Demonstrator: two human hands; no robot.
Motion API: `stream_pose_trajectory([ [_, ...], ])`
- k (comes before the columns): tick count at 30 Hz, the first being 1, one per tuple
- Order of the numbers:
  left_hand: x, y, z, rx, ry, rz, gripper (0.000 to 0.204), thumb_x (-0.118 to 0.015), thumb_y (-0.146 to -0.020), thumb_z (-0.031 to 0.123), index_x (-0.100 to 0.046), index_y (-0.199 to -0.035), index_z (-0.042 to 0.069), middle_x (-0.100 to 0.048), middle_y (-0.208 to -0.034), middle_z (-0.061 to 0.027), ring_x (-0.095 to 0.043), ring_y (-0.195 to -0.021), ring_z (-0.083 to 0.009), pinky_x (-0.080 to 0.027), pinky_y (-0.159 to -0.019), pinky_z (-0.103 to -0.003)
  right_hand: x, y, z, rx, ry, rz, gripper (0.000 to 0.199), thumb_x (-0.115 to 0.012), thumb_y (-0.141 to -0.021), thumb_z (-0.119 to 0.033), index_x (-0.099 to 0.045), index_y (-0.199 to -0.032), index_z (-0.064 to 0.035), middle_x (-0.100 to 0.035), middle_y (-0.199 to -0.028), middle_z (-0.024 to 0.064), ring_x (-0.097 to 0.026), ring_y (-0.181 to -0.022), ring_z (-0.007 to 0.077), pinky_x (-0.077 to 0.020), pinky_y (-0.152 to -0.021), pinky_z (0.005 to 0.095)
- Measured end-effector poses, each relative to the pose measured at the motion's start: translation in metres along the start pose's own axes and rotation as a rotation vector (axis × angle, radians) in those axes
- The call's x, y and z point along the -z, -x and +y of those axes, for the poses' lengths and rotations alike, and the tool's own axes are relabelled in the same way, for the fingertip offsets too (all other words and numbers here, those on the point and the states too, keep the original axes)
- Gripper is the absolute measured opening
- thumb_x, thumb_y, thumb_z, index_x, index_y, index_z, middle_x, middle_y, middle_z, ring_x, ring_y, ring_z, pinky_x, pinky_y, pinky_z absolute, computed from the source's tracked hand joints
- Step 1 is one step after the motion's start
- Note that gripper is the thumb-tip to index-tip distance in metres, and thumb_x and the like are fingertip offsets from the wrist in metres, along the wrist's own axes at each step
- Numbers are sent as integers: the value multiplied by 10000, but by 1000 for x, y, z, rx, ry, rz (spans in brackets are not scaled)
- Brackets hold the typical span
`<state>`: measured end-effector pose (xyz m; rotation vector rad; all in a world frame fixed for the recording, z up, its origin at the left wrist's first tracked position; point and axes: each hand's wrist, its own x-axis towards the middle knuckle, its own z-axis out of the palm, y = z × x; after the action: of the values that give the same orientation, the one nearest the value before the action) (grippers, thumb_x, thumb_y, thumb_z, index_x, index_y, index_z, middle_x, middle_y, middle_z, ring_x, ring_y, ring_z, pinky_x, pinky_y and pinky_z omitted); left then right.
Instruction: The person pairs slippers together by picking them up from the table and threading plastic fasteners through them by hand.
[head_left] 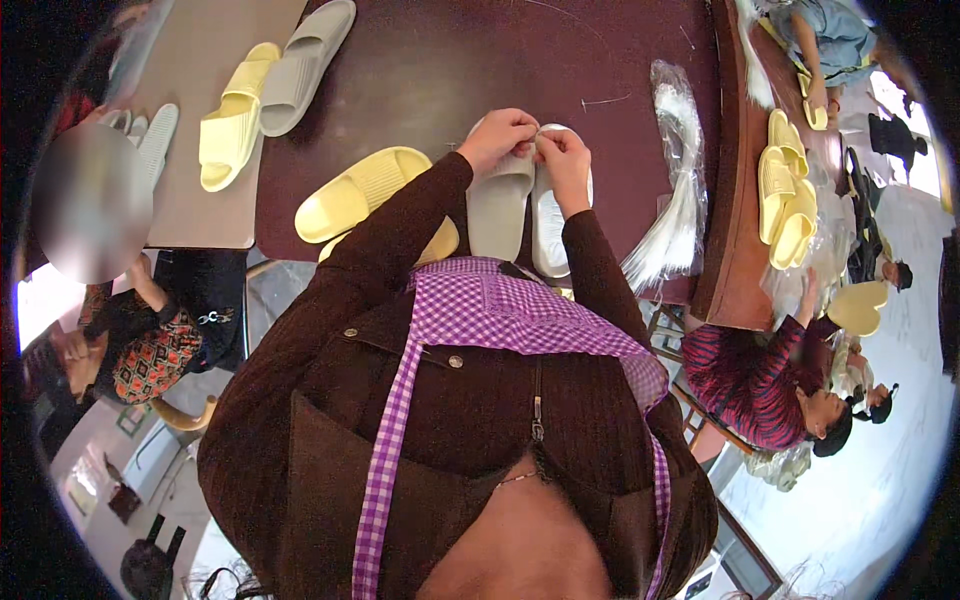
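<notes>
While both hands meet at the far end of the pair of grey slippers (515, 205), the left hand (497, 135) and the right hand (562, 150) are almost touching each other, with the fingers curled tight and pinched together over something too small to tell; perhaps it is a thin tie or tag, but the picture does not show it. The pair lies flat on the dark worktop (440, 70) directly ahead of the person, with its long axis running away from the body, so the near ends point to the purple checked apron (490, 305) and the far ends are under the hands. Both hands are equally near to the pair, the left one over the grey slipper, the right one over the paler one beside it. To the left, just beside the pair, lies a yellow slipper (360, 190) at a slant, and another yellow one is partly hidden under the left sleeve. To the right there is a bundle of clear plastic bags (680, 190), near the worktop edge. Open room stays mostly beyond the hands, where the dark surface is bare; further left a yellow and grey pair (265, 95) rests on a lighter table.
</notes>
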<state>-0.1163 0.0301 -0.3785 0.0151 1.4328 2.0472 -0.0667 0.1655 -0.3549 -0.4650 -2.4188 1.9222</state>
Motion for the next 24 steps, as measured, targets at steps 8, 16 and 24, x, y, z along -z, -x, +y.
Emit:
stream_pose_trajectory([
  [8,-2,0,4,-36,-42,11,150,-552,-827,48,-570,-940,-48,-560,-747,-45,-512,-612,-98,-447,-559,-233,-2,-2,-1,-25,-32,10,117,-608,-784,-62,-611,-835,43,-604,-745,32,-555,-620,82,-458,-570,216],
  [16,-2,2,-2,-92,-34,19,127,-558,-827,54,-562,-914,-38,-550,-739,-43,-507,-613,-94,-442,-546,-229,-1,-1,-3,-2,-44,-12,106,-608,-791,-67,-608,-834,30,-591,-730,19,-551,-629,77,-458,-574,209],
  [24,2,-3,1,-22,-101,7,136,-541,-854,118,-566,-927,6,-540,-730,-8,-497,-624,-82,-411,-552,-223,3,-8,6,-5,-100,-1,95,-607,-792,-54,-615,-847,24,-597,-738,18,-547,-613,73,-460,-564,208],
])
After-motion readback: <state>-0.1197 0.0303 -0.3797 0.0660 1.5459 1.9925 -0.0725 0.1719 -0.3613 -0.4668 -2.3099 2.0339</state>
